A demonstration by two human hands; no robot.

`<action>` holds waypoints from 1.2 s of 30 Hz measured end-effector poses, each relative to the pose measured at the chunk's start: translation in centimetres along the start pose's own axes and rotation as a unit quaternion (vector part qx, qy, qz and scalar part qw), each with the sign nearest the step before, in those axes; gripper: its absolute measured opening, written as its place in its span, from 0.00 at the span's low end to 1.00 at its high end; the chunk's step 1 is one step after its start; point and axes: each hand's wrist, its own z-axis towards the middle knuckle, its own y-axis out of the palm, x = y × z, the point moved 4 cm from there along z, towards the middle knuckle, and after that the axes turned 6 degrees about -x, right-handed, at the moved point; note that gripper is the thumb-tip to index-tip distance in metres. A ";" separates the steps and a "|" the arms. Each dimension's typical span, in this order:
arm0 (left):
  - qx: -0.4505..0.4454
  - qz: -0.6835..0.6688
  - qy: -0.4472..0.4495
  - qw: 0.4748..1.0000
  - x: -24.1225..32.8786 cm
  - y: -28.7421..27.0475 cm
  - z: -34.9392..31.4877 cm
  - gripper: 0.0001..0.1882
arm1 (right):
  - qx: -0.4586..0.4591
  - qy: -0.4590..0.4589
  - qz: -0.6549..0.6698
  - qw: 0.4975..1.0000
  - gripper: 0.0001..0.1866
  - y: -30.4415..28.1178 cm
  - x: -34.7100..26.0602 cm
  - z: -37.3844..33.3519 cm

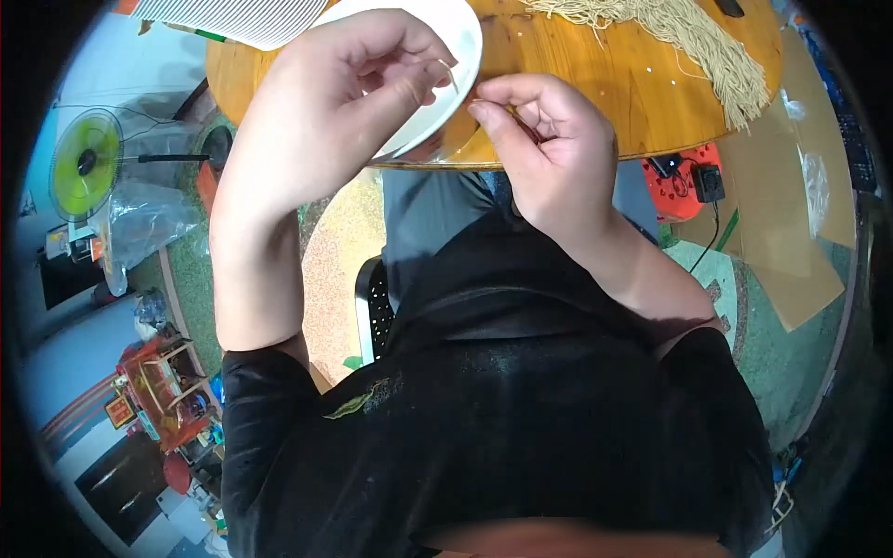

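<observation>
My left hand (358, 98) is over the near side of a white bowl (473, 42). Its thumb and index finger are pinched on a thin, pale yellowish strand (454, 76), and the other fingers curl in. Just right of the bowl, my right hand (558, 139) hovers near the table edge with thumb and index finger brought together at the tips. Whatever lies between those tips is too small to make out. The two hands are a short way apart, fingertips facing each other. A bundle of beige cords (684, 46) lies at the far right of the table.
The round wooden table (605, 116) has a few white specks on it. A white ribbed panel (246, 19) rests at the far left. Below stand a red stool (684, 191) with a black adapter (710, 183), and flattened cardboard (781, 205). A green fan (86, 163) is at left.
</observation>
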 end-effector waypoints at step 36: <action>0.082 -0.024 0.053 0.995 1.8 2.7 -2.0 0.12 | -0.214 -0.303 -0.246 0.896 0.04 -4.4 -7.2 7.0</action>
